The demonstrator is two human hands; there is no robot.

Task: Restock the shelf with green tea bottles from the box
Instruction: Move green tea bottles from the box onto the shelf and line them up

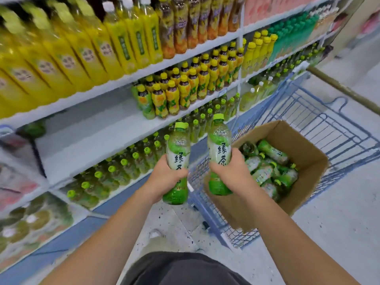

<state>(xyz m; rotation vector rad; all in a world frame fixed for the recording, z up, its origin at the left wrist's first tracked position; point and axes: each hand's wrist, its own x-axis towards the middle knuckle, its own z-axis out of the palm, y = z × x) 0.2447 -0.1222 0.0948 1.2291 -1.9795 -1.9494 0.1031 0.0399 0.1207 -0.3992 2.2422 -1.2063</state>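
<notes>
I hold two green tea bottles upright in front of me, side by side and slightly apart. My left hand (164,177) grips the middle of the left bottle (178,145). My right hand (232,171) grips the right bottle (218,140), which sits a little higher. Both have lime-green caps and white-green labels. To the right, an open cardboard box (304,153) holds several more green tea bottles (269,165) lying on their sides. The shelf row of green tea bottles (123,167) runs along the lower left, just beyond my left hand.
The box rests in a blue wire cart (329,120) at the right. White shelves (115,128) above carry yellow juice bottles (86,50) and yellow-capped tea bottles (185,87); the middle shelf has a bare stretch at its left. Speckled grey floor lies below.
</notes>
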